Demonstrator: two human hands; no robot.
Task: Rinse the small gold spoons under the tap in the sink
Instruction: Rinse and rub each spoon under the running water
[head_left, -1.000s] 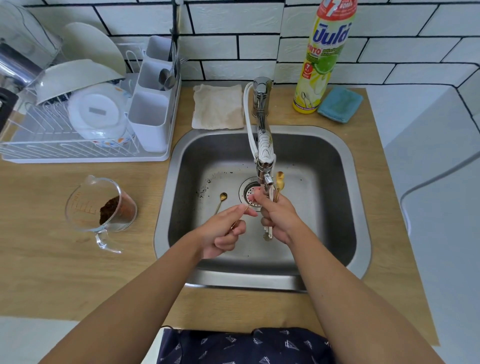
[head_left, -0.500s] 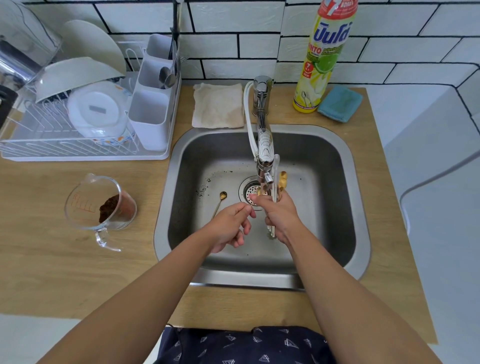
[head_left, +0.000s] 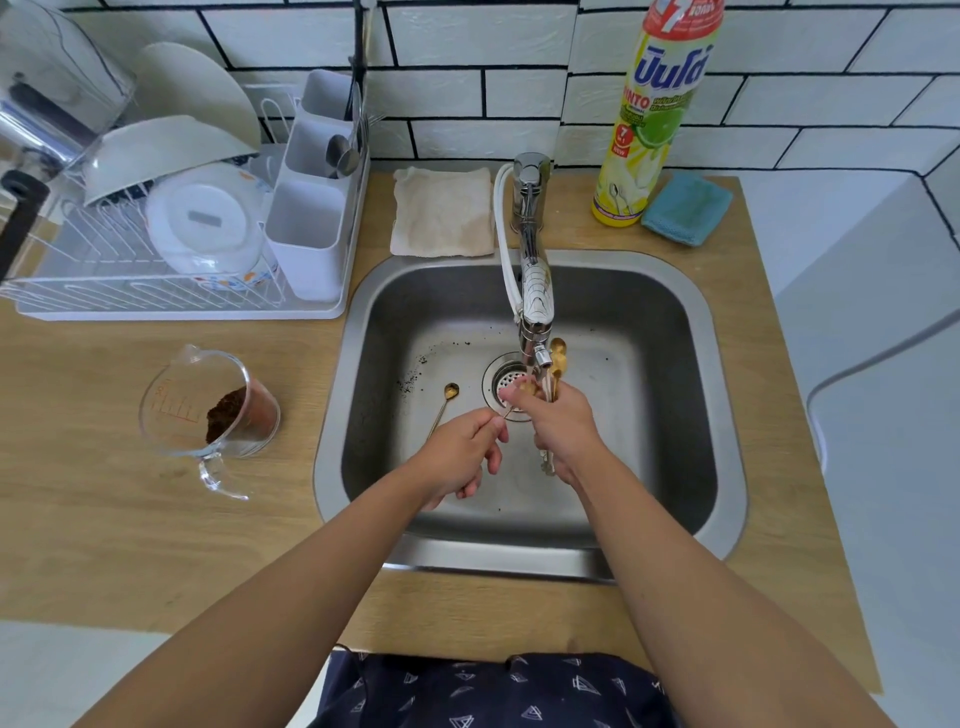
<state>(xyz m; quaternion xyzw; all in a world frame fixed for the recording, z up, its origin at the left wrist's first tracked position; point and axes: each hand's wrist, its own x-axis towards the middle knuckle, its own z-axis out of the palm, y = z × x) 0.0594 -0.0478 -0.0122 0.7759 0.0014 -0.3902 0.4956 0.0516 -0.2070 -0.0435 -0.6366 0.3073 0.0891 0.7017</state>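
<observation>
Both hands are over the steel sink (head_left: 722, 395), under the chrome tap (head_left: 535, 291). My right hand (head_left: 563, 426) grips a bundle of small gold spoons (head_left: 557, 358), bowls up beside the spout, handles sticking out below the palm. My left hand (head_left: 462, 452) pinches the thin handle of one gold spoon (head_left: 527, 389), whose bowl lies against my right thumb just under the spout. Another gold spoon (head_left: 445, 402) lies loose on the sink floor left of the drain (head_left: 501, 382). I cannot tell whether water is running.
Dark grounds speckle the sink floor at the left. A glass measuring jug (head_left: 208, 405) with brown grounds stands on the wooden counter. A dish rack (head_left: 171, 228) with bowls, a beige cloth (head_left: 441, 210), a dish-soap bottle (head_left: 654, 114) and a blue sponge (head_left: 685, 208) line the back.
Both hands have moved up a little, closer under the spout. My left hand has drawn in toward my right and now pinches the spoon's handle nearer its bowl.
</observation>
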